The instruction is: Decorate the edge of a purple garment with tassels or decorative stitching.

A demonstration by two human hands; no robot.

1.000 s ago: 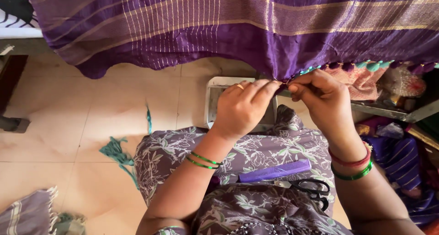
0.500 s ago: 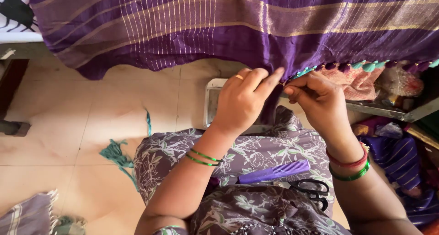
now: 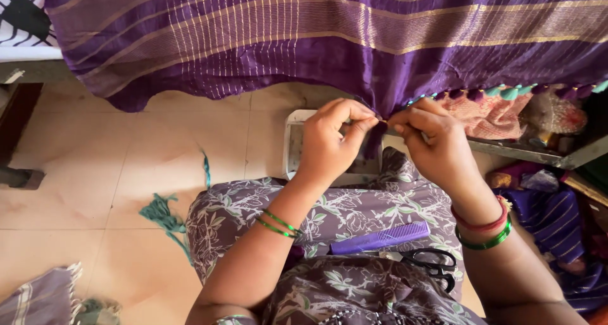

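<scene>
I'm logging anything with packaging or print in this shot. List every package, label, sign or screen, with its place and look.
None can be made out: no label, sign or screen shows.
Nearest thing: a shiny crumpled wrapper or bag, on the shelf at the right under the purple cloth, reddish and gold; too blurred to tell whether it is a package.

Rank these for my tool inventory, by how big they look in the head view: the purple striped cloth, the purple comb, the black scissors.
1. purple striped cloth, by far the largest, spanning the frame.
2. and 3. purple comb and black scissors: both on the lap, about alike; the comb looks slightly longer, but the scissors' blades are partly hidden, so unsure.
</scene>
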